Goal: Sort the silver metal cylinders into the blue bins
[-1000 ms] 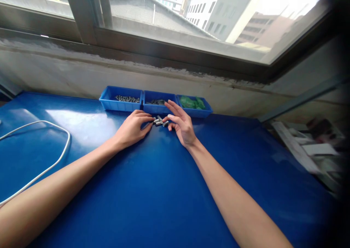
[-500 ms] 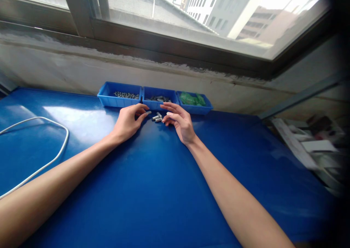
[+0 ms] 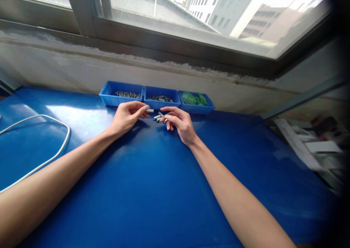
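My left hand (image 3: 130,113) pinches a small pale metal pin (image 3: 150,110) between thumb and fingertips, just above the table in front of the middle bin. A few short metal pins (image 3: 156,117) lie in a small cluster on the blue table, between my two hands. My right hand (image 3: 179,122) is over the right side of this cluster, its index finger stretched out and its thumb apart from it. Its lower fingertips are at the pins and partly cover them. Whether they touch one is unclear.
Three joined blue bins stand along the wall: the left bin (image 3: 120,101) holds many small metal parts, the middle bin (image 3: 161,104) metal pins, the right bin (image 3: 197,109) green plastic. A white cable (image 3: 67,133) loops at left. Blurred items (image 3: 322,146) sit beyond the table's right edge.
My left hand has turned slightly, and the pin in it shows more plainly. My right hand's thumb and fingers have come down closer to the pin cluster.
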The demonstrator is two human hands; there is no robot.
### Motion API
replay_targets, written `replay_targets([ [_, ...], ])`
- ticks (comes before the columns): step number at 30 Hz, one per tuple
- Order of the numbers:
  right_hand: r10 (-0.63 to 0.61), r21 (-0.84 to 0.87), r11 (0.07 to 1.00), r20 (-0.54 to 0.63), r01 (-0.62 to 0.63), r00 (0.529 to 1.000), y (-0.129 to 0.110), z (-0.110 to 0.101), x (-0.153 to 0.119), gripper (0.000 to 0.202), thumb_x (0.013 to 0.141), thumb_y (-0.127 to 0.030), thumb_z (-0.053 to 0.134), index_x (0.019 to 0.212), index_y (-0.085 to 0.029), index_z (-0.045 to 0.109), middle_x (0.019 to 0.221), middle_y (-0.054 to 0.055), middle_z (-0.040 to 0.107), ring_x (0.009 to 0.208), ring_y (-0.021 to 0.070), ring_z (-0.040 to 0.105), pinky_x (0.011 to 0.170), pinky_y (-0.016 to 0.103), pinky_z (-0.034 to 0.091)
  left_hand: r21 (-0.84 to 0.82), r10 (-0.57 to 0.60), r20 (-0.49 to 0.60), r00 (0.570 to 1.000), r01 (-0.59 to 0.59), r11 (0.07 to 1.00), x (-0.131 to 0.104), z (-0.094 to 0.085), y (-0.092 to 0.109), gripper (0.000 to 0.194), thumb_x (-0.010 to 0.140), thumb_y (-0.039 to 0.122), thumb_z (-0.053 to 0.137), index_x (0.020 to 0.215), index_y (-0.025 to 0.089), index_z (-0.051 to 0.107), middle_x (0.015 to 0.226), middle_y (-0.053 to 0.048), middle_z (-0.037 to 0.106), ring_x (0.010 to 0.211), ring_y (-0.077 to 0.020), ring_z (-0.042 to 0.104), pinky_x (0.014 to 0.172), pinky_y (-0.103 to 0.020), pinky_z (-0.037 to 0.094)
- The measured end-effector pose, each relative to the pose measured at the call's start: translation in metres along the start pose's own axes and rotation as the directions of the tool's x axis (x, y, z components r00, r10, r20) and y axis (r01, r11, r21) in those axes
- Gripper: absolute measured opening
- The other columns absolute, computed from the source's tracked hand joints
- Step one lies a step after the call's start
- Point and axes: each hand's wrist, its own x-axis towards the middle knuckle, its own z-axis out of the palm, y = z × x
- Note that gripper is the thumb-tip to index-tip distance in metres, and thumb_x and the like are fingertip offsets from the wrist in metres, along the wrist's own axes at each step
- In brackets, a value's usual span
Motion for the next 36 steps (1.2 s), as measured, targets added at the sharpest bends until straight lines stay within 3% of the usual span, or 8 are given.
replay_targets([
  [5, 0.028, -0.036, 0.999, 0.070, -0.026, 0.997, -0.007, 0.004, -0.002, 0.044, 0.081, -0.035, 0.069, 0.123, -0.021, 0.068, 0.099, 0.005, 0.079, 0.054, 0.0098, 0.055, 0.048, 0.025, 0.039, -0.077, -0.020, 0.013, 1.000, 0.021, 0.997, -0.003, 0.000, 0.002, 0.044, 0.070, 0.051, 0.088, 0.088, 0.014, 0.073, 0.097, -0.011, 0.079, 0.091, -0.0257, 0.076, 0.092, -0.039, 0.062],
  [11, 0.031, -0.036, 0.999, 0.111, -0.028, 0.993, -0.013, 0.007, -0.003, 0.042, 0.077, -0.033, 0.071, 0.118, -0.022, 0.071, 0.104, 0.006, 0.078, 0.069, 0.0142, 0.063, 0.049, 0.024, 0.042, -0.118, -0.044, 0.078, 0.996, 0.053, 0.992, -0.007, 0.005, 0.008, 0.046, 0.066, 0.049, 0.091, 0.088, 0.015, 0.070, 0.097, -0.010, 0.079, 0.093, -0.0272, 0.077, 0.092, -0.041, 0.063],
  [17, 0.013, -0.009, 1.000, 0.068, -0.013, 0.998, -0.006, 0.003, -0.001, 0.033, 0.078, -0.032, 0.071, 0.108, -0.021, 0.075, 0.098, 0.005, 0.079, 0.054, 0.0090, 0.056, 0.044, 0.023, 0.034, -0.112, -0.004, 0.104, 0.995, 0.016, 0.994, -0.008, 0.007, 0.003, 0.043, 0.072, 0.045, 0.088, 0.096, 0.015, 0.068, 0.102, -0.010, 0.078, 0.097, -0.0265, 0.077, 0.096, -0.041, 0.062],
  [21, 0.006, 0.021, 1.000, -0.045, -0.005, 0.999, 0.000, -0.002, 0.002, 0.038, 0.079, -0.036, 0.067, 0.114, -0.021, 0.072, 0.105, 0.007, 0.078, 0.052, 0.0082, 0.054, 0.041, 0.023, 0.030, 0.116, 0.086, 0.098, 0.991, -0.098, 0.988, -0.006, 0.008, 0.001, 0.035, 0.085, 0.044, 0.076, 0.106, 0.017, 0.071, 0.108, -0.010, 0.076, 0.100, -0.0250, 0.074, 0.096, -0.038, 0.059],
  [25, -0.009, 0.029, 1.000, -0.105, 0.012, 0.994, 0.002, -0.005, 0.004, 0.054, 0.080, -0.036, 0.062, 0.133, -0.027, 0.063, 0.136, 0.008, 0.068, 0.059, 0.0087, 0.057, 0.040, 0.022, 0.029, 0.422, 0.239, 0.250, 0.938, -0.328, 0.845, -0.005, 0.010, -0.001, 0.027, 0.094, 0.035, 0.064, 0.114, 0.020, 0.075, 0.121, -0.010, 0.075, 0.116, -0.0277, 0.068, 0.107, -0.041, 0.051],
  [30, -0.017, 0.032, 0.999, -0.111, 0.021, 0.994, 0.004, -0.005, 0.006, 0.064, 0.078, -0.033, 0.064, 0.142, -0.032, 0.056, 0.152, 0.008, 0.056, 0.067, 0.0093, 0.063, 0.040, 0.021, 0.031, 0.528, 0.305, 0.425, 0.852, -0.507, 0.681, -0.005, 0.011, -0.007, 0.031, 0.096, 0.026, 0.060, 0.122, 0.020, 0.074, 0.129, -0.011, 0.072, 0.124, -0.0285, 0.063, 0.109, -0.045, 0.049],
  [36, -0.018, 0.063, 0.998, -0.115, 0.025, 0.993, 0.003, -0.004, 0.007, 0.067, 0.075, -0.030, 0.068, 0.141, -0.033, 0.057, 0.155, 0.008, 0.052, 0.073, 0.0115, 0.066, 0.040, 0.020, 0.032, 0.562, 0.359, 0.402, 0.842, -0.537, 0.629, -0.005, 0.009, -0.012, 0.022, 0.094, 0.029, 0.067, 0.110, 0.017, 0.075, 0.116, -0.011, 0.075, 0.111, -0.0263, 0.067, 0.099, -0.041, 0.055],
])
